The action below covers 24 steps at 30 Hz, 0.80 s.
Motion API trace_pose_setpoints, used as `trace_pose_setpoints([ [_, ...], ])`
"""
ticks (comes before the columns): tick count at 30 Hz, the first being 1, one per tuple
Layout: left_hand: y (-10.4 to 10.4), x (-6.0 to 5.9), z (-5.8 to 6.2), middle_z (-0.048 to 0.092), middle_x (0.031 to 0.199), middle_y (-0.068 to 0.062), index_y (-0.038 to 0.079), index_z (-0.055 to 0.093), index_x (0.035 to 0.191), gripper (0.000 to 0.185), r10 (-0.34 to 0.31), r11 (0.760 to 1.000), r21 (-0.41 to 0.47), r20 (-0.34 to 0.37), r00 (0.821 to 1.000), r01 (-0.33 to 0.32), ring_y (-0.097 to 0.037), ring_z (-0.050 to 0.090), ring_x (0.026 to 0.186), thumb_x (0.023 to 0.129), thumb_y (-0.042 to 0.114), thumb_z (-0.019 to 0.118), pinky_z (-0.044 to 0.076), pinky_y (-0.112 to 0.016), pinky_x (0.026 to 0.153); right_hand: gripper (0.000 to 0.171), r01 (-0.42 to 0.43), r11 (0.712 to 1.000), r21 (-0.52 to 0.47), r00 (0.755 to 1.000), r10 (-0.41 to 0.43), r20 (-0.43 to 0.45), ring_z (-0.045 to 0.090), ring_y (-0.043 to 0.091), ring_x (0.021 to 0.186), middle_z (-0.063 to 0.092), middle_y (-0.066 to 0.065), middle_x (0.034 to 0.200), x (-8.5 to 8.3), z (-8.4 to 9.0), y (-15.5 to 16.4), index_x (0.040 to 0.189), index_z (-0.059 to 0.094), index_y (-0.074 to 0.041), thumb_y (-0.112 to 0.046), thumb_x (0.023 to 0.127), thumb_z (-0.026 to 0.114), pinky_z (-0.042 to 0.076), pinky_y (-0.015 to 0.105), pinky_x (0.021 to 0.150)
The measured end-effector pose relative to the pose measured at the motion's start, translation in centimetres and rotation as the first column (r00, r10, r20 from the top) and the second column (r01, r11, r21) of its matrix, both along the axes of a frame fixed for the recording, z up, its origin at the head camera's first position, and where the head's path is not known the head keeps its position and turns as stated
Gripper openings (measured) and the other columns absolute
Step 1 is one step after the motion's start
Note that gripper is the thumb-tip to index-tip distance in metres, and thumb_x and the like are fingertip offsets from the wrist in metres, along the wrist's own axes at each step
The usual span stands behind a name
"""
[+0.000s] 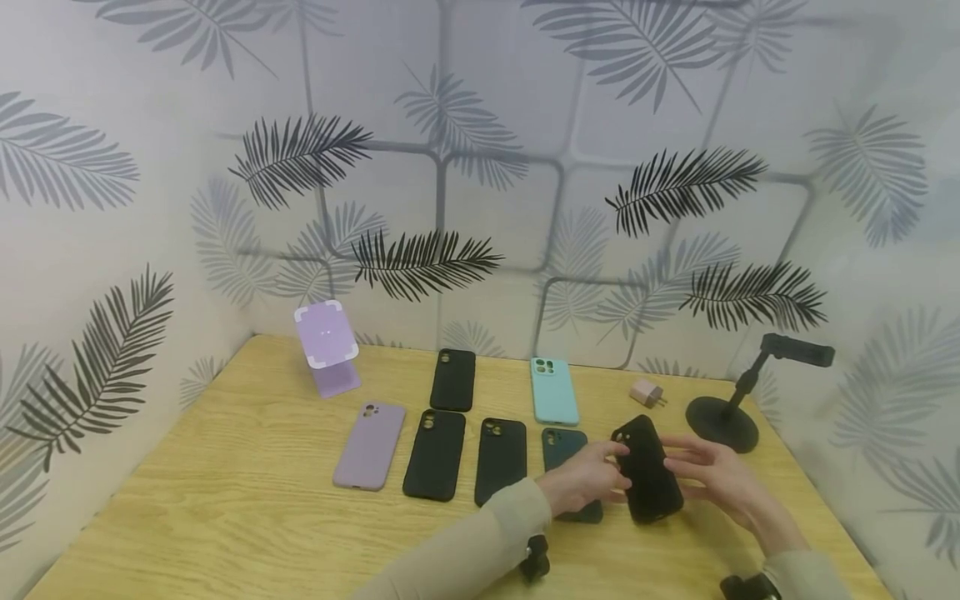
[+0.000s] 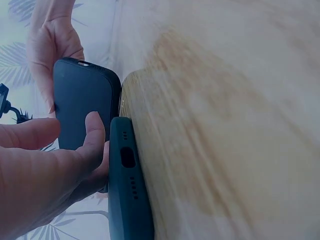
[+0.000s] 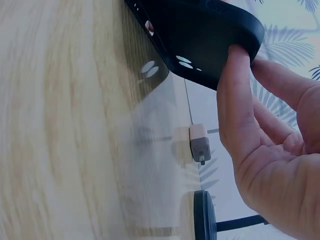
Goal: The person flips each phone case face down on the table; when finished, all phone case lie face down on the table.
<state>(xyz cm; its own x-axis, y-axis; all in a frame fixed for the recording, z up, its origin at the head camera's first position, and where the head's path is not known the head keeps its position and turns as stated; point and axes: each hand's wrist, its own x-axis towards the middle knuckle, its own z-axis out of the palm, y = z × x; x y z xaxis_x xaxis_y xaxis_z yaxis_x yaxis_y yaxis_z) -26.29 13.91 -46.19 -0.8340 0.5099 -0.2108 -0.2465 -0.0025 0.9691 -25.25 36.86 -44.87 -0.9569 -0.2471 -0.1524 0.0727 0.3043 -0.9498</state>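
Observation:
A black phone case (image 1: pixel 647 471) is held tilted at the right part of the table. My right hand (image 1: pixel 716 479) pinches its right edge; in the right wrist view one finger reaches over the rim onto the hollow inner side. At the opposite edge is my left hand (image 1: pixel 588 479), its thumb (image 2: pixel 94 132) and fingers apart, fingertips right at the case. Under the left hand lies a dark green phone case (image 1: pixel 562 450), partly hidden by it. Left of that, two black phone cases (image 1: pixel 502 462) (image 1: pixel 435 457) and a lilac phone case (image 1: pixel 370 446) lie in a row.
Behind the row lie another black case (image 1: pixel 453 381) and a turquoise case (image 1: pixel 553 392). A pink charger plug (image 1: pixel 647 392) and a black stand (image 1: pixel 723 423) are at the back right. A lilac stand (image 1: pixel 327 337) is at the back left, near the patterned wall.

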Motion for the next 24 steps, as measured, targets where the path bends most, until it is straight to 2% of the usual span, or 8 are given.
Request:
trace_pose_setpoints([
  [9,-0.3,0.0,0.7,0.045,0.136,-0.032,-0.002,0.05,0.136,0.052,0.015,1.0,0.002,0.037,0.999,-0.015,-0.039,0.058,0.117,0.087,-0.018,0.054,0.056,-0.049,0.091,0.054,0.041,0.999,0.018,0.998,-0.041,0.04,0.066,0.011,0.096,0.067,0.0,0.108,0.0,-0.7,0.6,0.139,0.046,0.006,-0.016,0.094,0.067,0.06,0.036,0.08],
  [15,-0.5,0.1,0.8,0.041,0.14,-0.032,-0.004,0.048,0.138,0.053,-0.001,1.0,-0.006,0.029,1.0,0.001,-0.04,0.057,0.118,0.087,-0.018,0.054,0.056,-0.049,0.092,0.06,0.001,0.999,0.042,0.999,-0.003,0.048,0.069,0.012,0.088,0.071,0.0,0.102,0.1,-1.4,1.2,0.14,0.039,0.013,-0.013,0.093,0.066,0.061,0.033,0.074],
  [24,-0.6,0.1,0.8,0.039,0.143,-0.032,-0.004,0.046,0.14,0.053,-0.014,1.0,-0.019,0.03,0.999,0.015,-0.039,0.057,0.119,0.089,-0.015,0.055,0.056,-0.047,0.091,0.062,-0.035,0.995,0.094,0.996,0.028,0.082,0.067,0.012,0.085,0.068,0.007,0.107,0.1,-2.0,1.4,0.14,0.034,0.018,-0.006,0.092,0.066,0.061,0.032,0.072],
])
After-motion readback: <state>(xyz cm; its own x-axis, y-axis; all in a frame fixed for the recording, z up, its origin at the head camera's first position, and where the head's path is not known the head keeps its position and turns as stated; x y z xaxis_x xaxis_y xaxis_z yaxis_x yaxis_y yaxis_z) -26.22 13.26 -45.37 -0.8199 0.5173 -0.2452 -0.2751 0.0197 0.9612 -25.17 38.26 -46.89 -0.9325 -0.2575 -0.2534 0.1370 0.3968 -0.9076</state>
